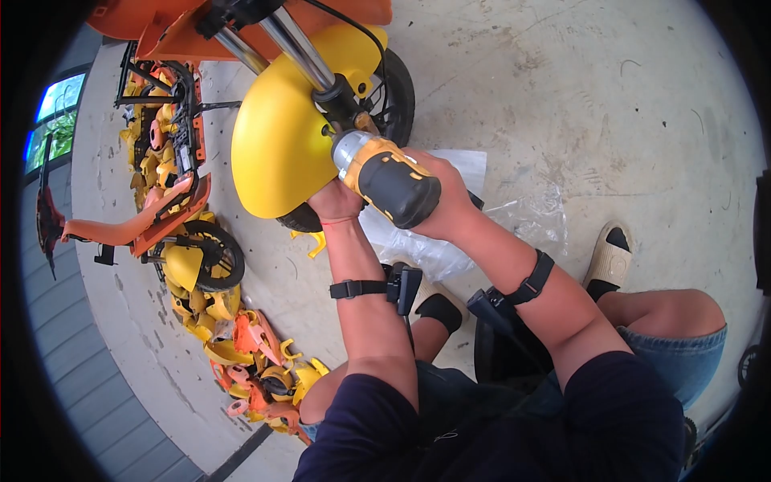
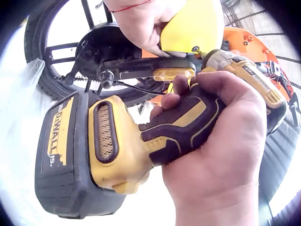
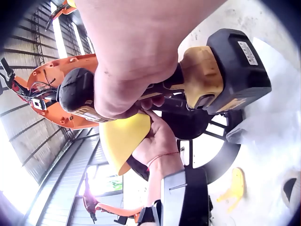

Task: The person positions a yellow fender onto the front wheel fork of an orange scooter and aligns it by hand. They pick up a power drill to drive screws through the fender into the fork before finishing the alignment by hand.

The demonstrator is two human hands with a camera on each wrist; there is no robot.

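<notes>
In the head view, my right hand [image 1: 450, 201] grips a yellow-and-black cordless impact driver [image 1: 395, 183] by its handle. The left wrist view shows its large battery [image 2: 63, 155] and my fingers curled round the grip. Its nose points at a small screw [image 2: 195, 49] on the side of a yellow front fender [image 1: 277, 132], with the tip right at the screw. My left hand [image 1: 336, 201], a red string at its wrist, holds the fender's lower edge between thumb and fingers. An amber reflector [image 2: 174, 75] sits on the black fork arm [image 2: 136, 68] just below.
A black-tyred wheel [image 1: 399, 100] stands beneath the fender, below shiny fork tubes [image 1: 297, 48] and orange body panels. Clear plastic sheeting [image 1: 530, 221] lies on the concrete floor. To the left are another orange scooter [image 1: 128, 225] and a long heap of yellow and orange parts [image 1: 241, 353].
</notes>
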